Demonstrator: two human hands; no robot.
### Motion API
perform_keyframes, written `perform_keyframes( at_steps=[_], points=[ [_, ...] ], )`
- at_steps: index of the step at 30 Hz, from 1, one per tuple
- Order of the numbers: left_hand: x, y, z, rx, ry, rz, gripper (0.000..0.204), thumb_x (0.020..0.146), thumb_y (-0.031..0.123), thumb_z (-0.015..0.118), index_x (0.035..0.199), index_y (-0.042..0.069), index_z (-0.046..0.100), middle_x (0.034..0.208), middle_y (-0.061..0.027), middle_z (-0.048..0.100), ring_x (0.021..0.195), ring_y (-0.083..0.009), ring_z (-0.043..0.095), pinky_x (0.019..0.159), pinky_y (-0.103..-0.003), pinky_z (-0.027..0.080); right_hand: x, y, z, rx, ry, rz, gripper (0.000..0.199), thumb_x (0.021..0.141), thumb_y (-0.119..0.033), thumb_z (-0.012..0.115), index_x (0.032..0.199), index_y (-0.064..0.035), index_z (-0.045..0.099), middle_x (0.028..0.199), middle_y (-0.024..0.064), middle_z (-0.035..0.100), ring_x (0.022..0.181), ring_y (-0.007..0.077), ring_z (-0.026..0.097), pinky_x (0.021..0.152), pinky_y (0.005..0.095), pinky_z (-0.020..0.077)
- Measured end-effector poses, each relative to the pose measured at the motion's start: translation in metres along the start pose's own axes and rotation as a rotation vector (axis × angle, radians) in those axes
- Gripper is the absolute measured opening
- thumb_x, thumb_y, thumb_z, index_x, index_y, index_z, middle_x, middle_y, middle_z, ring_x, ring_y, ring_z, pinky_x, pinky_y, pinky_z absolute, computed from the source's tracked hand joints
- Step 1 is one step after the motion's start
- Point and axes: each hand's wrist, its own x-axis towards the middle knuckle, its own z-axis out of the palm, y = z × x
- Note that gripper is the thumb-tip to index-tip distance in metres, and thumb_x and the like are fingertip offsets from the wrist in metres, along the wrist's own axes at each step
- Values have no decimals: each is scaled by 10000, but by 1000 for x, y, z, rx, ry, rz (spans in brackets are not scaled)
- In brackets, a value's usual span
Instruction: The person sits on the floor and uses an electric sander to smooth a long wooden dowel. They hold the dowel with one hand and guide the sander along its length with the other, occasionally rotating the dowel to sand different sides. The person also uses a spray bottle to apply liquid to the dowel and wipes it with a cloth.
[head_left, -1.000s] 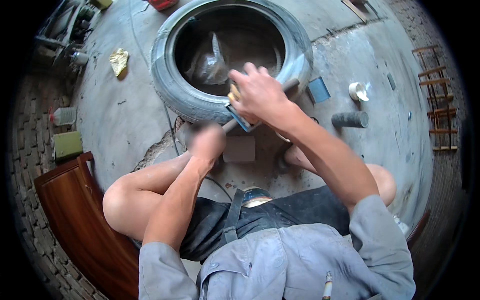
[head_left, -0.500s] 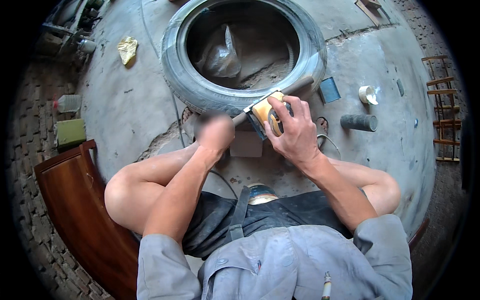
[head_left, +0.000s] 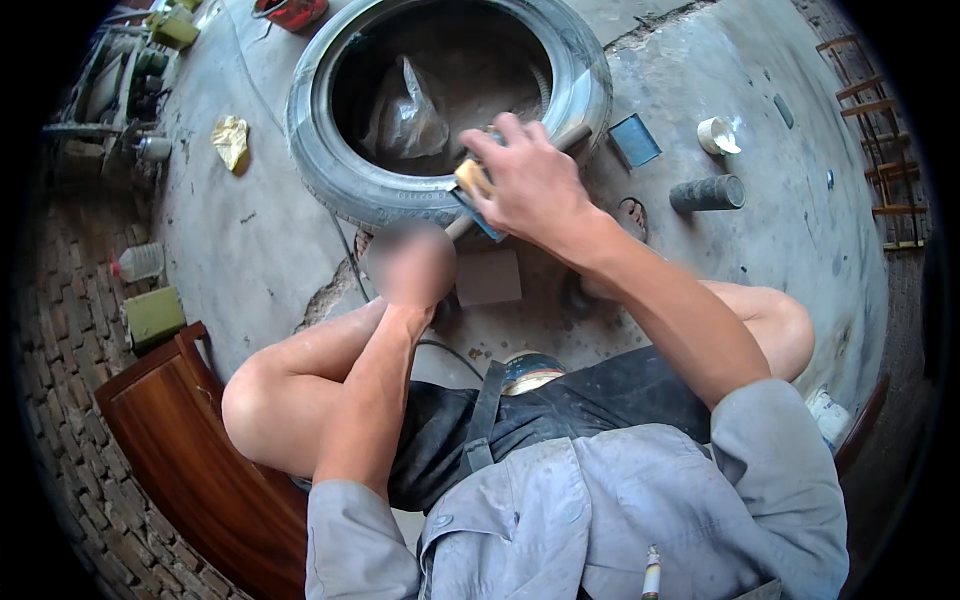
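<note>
Two hands work at the tire's (head_left: 330, 170) near rim: the right hand (head_left: 535, 185) closed around a tan block (head_left: 470, 178), the left hand (head_left: 410, 262) blurred, its grip impossible to tell.

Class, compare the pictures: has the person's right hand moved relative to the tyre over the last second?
Yes. The right hand pulled back off the tyre toward the body, then returned up onto its near sidewall, gripping a yellow pad.

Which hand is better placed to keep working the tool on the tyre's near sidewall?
Probably the right hand: it already grips the yellow-and-blue hand tool against the grey rubber tyre. The left hand sits lower by the tool's handle end, blurred.
</note>
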Motion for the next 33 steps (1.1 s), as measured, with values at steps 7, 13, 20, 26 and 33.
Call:
perform_keyframes(
  at_steps=[7, 13, 20, 26, 33],
  points=[
    [-2, -19, 10, 375, 126, 286, 98, 768, 75, 681, 866, 81, 683, 820, -97, 637, 746, -258, 606, 631, -393, 469, -70, 16, -4, 30, 215, -7, 575, 757, -176, 794, 1292, -159, 585, 1165, 138, 559, 1036, 354, 583, 791, 423, 588],
    [5, -5, 1, 304, 22, 207, 45, 849, 85, 627, 824, 95, 663, 735, -59, 605, 647, -183, 579, 553, -330, 460, -12, 17, -1, -28, 23, -12, 516, 767, -205, 775, 1246, -115, 605, 1183, 162, 570, 1054, 378, 592, 792, 433, 585],
    [11, -25, 25, 158, 76, 179, 35, 825, 86, 647, 835, 113, 668, 798, -59, 629, 740, -207, 611, 627, -345, 488, 68, 8, -16, -93, -267, 88, 497, 760, -215, 758, 1216, -89, 607, 1179, 180, 585, 1032, 405, 623, 813, 477, 597],
    [8, -7, -12, 402, -364, 234, 127, 792, 125, 684, 917, 116, 700, 911, -48, 641, 870, -222, 615, 722, -356, 500, -29, 26, -5, 28, 188, -12, 453, 788, -194, 760, 1209, -134, 606, 1145, 139, 577, 1025, 357, 605, 775, 440, 610],
    [10, -14, -24, 201, -161, 276, 266, 575, 119, 762, 824, 52, 696, 849, -124, 644, 781, -314, 644, 666, -415, 523, -62, 31, -5, 17, 282, 11, 482, 771, -193, 786, 1214, -152, 599, 1126, 114, 568, 1006, 329, 588, 788, 425, 587]
  ],
)
